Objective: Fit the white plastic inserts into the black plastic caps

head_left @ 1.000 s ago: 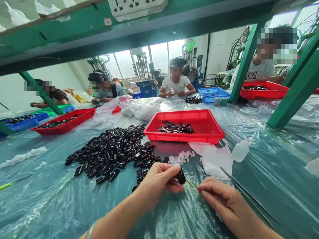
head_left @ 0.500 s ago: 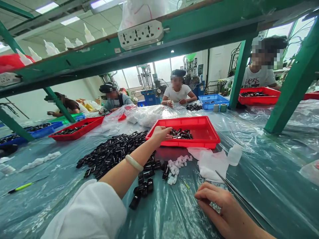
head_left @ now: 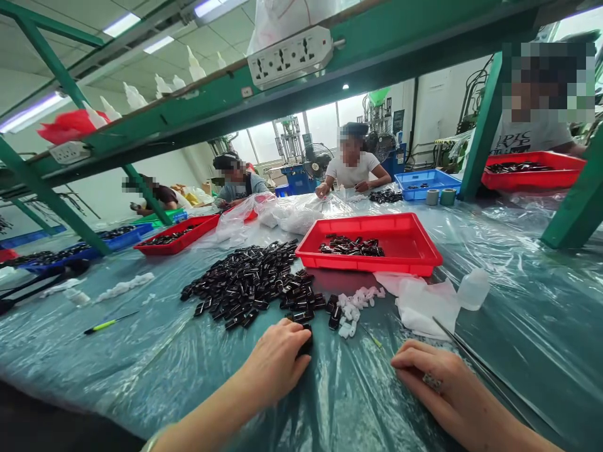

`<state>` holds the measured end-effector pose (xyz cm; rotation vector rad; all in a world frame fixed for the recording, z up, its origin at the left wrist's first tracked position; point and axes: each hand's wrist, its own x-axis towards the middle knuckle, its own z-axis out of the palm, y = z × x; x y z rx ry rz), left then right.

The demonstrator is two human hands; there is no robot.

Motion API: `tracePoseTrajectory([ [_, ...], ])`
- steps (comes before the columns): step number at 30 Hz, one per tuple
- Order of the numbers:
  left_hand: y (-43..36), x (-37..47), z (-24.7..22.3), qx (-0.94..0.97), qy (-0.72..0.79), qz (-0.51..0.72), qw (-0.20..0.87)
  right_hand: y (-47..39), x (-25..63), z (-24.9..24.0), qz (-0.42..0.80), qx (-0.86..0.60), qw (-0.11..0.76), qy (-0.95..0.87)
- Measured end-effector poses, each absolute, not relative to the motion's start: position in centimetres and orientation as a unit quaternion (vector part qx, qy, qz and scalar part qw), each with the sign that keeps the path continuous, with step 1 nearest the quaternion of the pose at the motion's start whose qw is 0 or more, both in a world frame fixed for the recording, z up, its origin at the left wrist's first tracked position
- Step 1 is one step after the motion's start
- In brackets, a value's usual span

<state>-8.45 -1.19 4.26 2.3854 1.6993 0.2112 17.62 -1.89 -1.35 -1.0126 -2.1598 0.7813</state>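
My left hand (head_left: pixel 277 355) is low over the table, its fingers curled round small black plastic parts (head_left: pixel 306 342) that it mostly covers. Just beyond it spreads a heap of the same glossy black parts (head_left: pixel 249 279). My right hand (head_left: pixel 440 380) rests on the table with thumb and fingertips drawn together; whether anything is in them is hidden. A thin yellow-green tool (head_left: pixel 377 341) points away from those fingertips. Long metal tweezers (head_left: pixel 471 358) lie beside and partly behind the right hand. Between the hands, farther off, are small white pieces (head_left: pixel 351 314).
A red tray (head_left: pixel 414 248) with black parts stands ahead. Near it are a white cloth (head_left: pixel 426 311) and a small white bottle (head_left: pixel 473 289). A yellow-green pointed tool (head_left: pixel 106 324) lies left. Green shelf posts (head_left: pixel 577 201) rise from the table; co-workers (head_left: pixel 355 166) sit across.
My left hand has come back from the red tray to the black parts close to me. The right hand has hardly moved, and the view has shifted slightly left.
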Motion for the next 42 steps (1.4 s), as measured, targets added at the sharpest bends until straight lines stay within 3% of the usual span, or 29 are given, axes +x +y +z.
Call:
tracePoseTrajectory([
  [8, -0.9, -7.4, 2.9, 0.82, 0.572, -0.002, -0.007, -2.1, 17.5, -1.4, 0.276, -0.375, 0.309, -0.829],
  [18, 0.5, -7.4, 2.0, 0.823, 0.568, -0.003, 0.034, -2.4, 17.4, -1.0, 0.278, -0.366, 0.334, -0.823],
  [25, -0.2, -5.8, 6.4, 0.822, 0.533, 0.083, 0.185, -2.4, 17.6, -0.6, 0.328, -0.373, 0.377, -0.782],
  [32, -0.7, -2.7, 8.2, 0.754, 0.372, 0.147, 0.521, -3.4, 17.3, 0.6, 0.527, -0.35, 0.373, -0.679],
  [37, 0.5, -1.6, 6.8, 0.729, 0.333, 0.159, 0.577, -3.1, 17.1, 0.7, 0.642, -0.354, 0.367, -0.573],
  [42, 1.3, -0.8, 4.9, 0.611, 0.398, 0.281, 0.624, -2.7, 17.1, 0.3, 0.696, -0.376, 0.37, -0.488],
])
